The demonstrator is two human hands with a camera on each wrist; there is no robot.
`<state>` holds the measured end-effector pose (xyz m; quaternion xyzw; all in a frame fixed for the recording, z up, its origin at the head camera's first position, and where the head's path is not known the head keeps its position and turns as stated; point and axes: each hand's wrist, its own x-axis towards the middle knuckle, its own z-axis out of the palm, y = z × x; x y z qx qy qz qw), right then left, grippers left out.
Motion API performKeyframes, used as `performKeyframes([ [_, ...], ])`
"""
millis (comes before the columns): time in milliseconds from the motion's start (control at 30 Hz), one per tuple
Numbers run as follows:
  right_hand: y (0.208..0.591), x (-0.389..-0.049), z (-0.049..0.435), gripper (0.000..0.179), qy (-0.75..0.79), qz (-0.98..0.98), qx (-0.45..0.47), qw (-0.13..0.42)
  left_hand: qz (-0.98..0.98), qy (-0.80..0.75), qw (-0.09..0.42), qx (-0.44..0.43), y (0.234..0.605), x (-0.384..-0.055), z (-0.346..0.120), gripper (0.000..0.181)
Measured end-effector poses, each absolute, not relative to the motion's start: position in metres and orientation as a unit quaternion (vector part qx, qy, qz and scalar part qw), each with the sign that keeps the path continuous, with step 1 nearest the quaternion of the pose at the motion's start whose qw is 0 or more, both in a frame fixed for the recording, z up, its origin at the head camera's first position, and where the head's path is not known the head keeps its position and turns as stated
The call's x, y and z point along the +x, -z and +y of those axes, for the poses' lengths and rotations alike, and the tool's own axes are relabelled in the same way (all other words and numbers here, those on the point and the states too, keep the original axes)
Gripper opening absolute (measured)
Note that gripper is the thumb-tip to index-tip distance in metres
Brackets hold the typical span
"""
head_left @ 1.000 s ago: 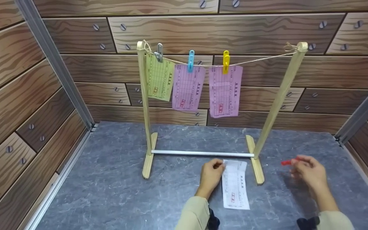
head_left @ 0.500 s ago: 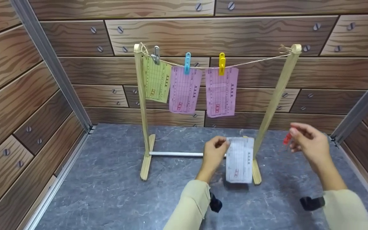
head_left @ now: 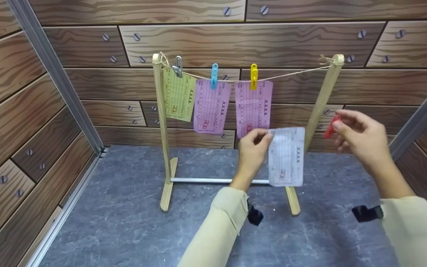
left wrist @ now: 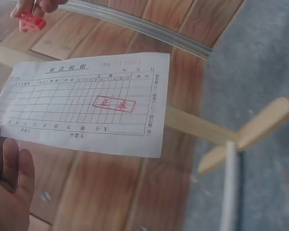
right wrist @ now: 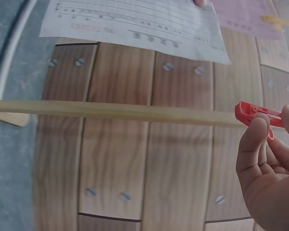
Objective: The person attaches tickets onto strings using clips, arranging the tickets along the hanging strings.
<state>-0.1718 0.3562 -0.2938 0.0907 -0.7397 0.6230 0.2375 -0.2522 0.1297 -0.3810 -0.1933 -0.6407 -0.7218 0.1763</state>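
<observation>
My left hand pinches a white printed receipt slip by its upper left corner, and the slip hangs in front of the rack's right post. In the left wrist view the slip shows a ruled grid and a red stamp. Off to the right, my right hand holds a red clothespin between thumb and fingers, apart from the slip. Above and behind is a string tied between two wooden posts. On it hang a yellow-green slip and two pink slips.
A silver metal clip, a blue clothespin and a yellow clothespin fasten the hanging slips. A white crossbar joins the rack's feet on the grey marbled table. Wood-patterned walls enclose the back and sides.
My left hand has lifted the white slip off the table, up and slightly right. My right hand has risen with the red clothespin, which has turned more upright.
</observation>
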Motion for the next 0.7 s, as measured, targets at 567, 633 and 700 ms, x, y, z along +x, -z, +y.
performKeyframes([
  [567, 0.207, -0.180, 0.322, 0.028, -0.597, -0.736, 0.153, 0.279, -0.617, 0.722, 0.253, -0.185, 0.289, -0.261, 0.144, 0.006],
  [633, 0.196, -0.181, 0.317, 0.028, -0.588, -0.739, 0.157, 0.291, -0.619, 0.720, 0.259, -0.178, 0.284, -0.261, 0.145, 0.006],
  [700, 0.186, -0.182, 0.310, 0.028, -0.563, -0.751, 0.157, 0.307, -0.622, 0.717, 0.263, -0.171, 0.279, -0.262, 0.146, 0.006],
])
